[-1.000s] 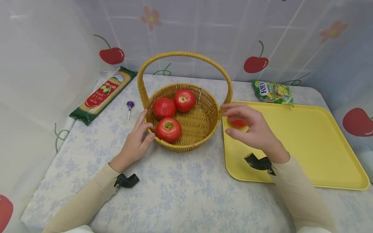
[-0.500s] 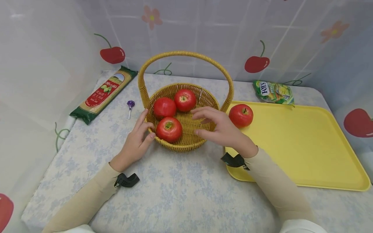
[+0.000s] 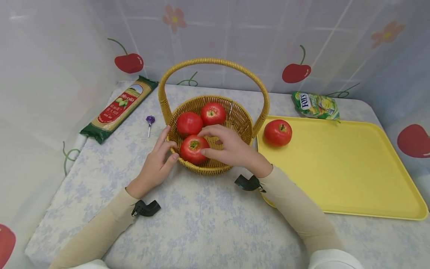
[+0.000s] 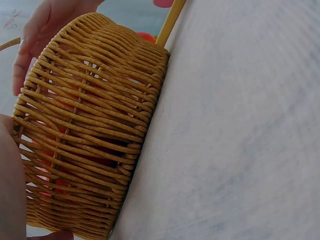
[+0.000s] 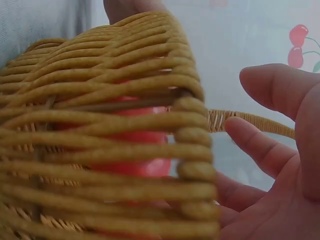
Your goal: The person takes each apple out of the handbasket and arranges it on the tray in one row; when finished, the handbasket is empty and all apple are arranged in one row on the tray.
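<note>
- Round basket of golden-yellow woven wicker with a tall arched handle: upright on the counter, which is covered in white cloth with pale blue flowers; handle raised.
- Left hand: grasping the basket's left rim, fingers bent over the edge and thumb on the near side.
- Right hand: released, thumb and fingers spread apart, over the basket's right half and at the right side of the nearest fruit. I cannot tell whether it touches that fruit.
- Inside the basket, left half: three glossy round red fruits, namely the near fruit, the left fruit and the far fruit, close together.
- Shallow rectangular yellow tray with rounded corners: right of the basket, its near left corner partly hidden by the right sleeve.
- Glossy round red apple with a dark stem: on the tray, at its far left corner.
- Green and yellow candy bag marked FOX'S: at the tray's far edge.
- Long green, red and tan plastic packet: far left, lying diagonally.
- Small purple-wrapped lollipop with a white stick: between packet and basket.
</note>
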Motion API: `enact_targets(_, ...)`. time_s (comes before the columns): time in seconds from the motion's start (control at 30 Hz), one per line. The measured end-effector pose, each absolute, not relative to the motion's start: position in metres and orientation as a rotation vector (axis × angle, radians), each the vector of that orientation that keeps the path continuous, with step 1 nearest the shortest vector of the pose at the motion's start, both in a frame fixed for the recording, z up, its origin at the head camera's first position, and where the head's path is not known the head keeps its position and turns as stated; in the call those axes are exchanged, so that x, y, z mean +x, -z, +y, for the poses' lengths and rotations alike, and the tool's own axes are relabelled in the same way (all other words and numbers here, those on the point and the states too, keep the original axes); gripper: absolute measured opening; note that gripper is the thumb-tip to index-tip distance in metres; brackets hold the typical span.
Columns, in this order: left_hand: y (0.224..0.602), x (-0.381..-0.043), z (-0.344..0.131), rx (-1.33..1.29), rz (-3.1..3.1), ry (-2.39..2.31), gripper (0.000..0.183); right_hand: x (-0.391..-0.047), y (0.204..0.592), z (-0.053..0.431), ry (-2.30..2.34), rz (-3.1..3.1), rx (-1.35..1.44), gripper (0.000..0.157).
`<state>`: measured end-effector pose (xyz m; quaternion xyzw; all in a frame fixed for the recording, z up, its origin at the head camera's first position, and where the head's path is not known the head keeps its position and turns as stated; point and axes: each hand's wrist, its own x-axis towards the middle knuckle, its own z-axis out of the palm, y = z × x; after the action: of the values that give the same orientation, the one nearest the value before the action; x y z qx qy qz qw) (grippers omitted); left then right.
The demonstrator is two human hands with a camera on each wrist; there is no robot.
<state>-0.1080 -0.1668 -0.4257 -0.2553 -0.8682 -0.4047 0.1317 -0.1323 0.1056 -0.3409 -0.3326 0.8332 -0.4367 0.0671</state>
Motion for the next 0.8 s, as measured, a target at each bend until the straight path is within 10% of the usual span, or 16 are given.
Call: enact_targets(0.8, 0.427, -0.108, -0.168, -0.741, -2.527, 1.168, 0.054, -0.145, 0.358, 0.079, 1.158, 2.496, -0.927, 0.029)
